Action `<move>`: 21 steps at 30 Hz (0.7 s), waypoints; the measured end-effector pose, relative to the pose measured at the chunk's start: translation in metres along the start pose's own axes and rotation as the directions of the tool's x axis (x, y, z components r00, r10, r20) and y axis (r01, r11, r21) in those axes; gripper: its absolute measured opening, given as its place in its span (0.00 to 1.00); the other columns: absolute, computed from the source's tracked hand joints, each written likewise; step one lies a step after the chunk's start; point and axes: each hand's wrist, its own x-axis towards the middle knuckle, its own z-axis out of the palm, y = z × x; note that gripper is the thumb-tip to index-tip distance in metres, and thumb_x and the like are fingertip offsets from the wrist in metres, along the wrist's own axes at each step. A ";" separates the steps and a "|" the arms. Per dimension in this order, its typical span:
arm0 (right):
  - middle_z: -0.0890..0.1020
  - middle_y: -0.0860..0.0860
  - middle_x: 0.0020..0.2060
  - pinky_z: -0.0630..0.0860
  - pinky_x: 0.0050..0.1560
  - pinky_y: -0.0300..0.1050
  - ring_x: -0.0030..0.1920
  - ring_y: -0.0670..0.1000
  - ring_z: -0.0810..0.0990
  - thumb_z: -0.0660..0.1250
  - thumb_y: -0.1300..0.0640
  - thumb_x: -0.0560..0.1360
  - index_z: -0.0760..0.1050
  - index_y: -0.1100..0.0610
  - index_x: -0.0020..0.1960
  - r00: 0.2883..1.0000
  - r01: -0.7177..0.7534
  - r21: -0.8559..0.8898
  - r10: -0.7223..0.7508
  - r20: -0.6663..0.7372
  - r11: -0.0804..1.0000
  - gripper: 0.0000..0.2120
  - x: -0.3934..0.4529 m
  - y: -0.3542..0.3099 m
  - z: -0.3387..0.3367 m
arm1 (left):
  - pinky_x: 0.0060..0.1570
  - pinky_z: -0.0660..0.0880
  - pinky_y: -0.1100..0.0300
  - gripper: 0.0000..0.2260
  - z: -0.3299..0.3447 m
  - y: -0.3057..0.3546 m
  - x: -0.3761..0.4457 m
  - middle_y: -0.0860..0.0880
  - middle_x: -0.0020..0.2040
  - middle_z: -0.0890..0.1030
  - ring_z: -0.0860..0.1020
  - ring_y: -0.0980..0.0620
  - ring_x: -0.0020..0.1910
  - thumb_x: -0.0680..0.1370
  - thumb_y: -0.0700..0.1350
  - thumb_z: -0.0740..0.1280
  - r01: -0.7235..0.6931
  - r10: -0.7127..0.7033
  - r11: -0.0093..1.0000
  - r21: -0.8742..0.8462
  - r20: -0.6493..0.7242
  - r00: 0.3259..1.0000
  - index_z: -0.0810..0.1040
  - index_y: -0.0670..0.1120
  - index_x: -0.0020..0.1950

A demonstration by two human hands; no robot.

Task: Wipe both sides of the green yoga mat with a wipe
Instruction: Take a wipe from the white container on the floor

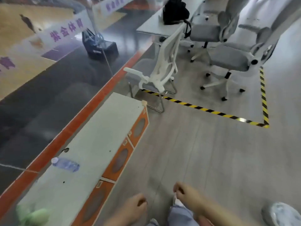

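Above grey plank flooring, both hands (pixel 160 199) hang loosely curled, holding nothing

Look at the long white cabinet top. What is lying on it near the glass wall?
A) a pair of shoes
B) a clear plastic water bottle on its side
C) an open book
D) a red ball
B: a clear water bottle with a white cap lies on its side on the white cabinet top, close to the edge by the glass wall.
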 end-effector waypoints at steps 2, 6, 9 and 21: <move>0.76 0.46 0.40 0.70 0.44 0.37 0.43 0.48 0.74 0.58 0.58 0.78 0.73 0.50 0.50 0.991 -0.063 0.091 0.073 -0.116 0.994 0.06 -0.003 0.016 -0.012 | 0.57 0.73 0.59 0.06 -0.019 0.027 0.033 0.55 0.51 0.80 0.78 0.54 0.54 0.78 0.49 0.62 -0.041 0.039 0.999 0.031 0.056 0.998 0.77 0.60 0.47; 0.80 0.53 0.55 0.71 0.55 0.44 0.56 0.53 0.77 0.59 0.57 0.77 0.74 0.55 0.60 0.936 -0.152 0.234 0.216 -0.278 0.960 0.13 -0.022 0.077 -0.027 | 0.64 0.68 0.58 0.16 -0.017 0.098 0.101 0.46 0.65 0.77 0.74 0.47 0.66 0.81 0.45 0.62 -0.264 0.254 0.919 0.294 0.070 0.965 0.74 0.45 0.69; 0.76 0.54 0.63 0.68 0.61 0.43 0.62 0.53 0.74 0.60 0.57 0.78 0.71 0.56 0.66 0.873 -0.244 0.287 0.338 -0.350 0.926 0.17 -0.041 0.133 -0.044 | 0.56 0.76 0.49 0.22 0.000 0.158 0.143 0.41 0.57 0.82 0.80 0.40 0.56 0.73 0.50 0.58 -0.430 0.440 0.764 0.480 0.100 0.892 0.80 0.42 0.62; 0.74 0.55 0.66 0.67 0.65 0.51 0.66 0.57 0.71 0.58 0.41 0.78 0.69 0.56 0.69 0.488 -0.472 0.575 0.741 -0.460 0.668 0.26 -0.151 0.342 -0.085 | 0.75 0.53 0.50 0.42 0.142 0.411 0.218 0.45 0.79 0.60 0.57 0.42 0.77 0.71 0.67 0.35 -0.668 0.512 0.339 0.662 0.466 0.722 0.61 0.50 0.78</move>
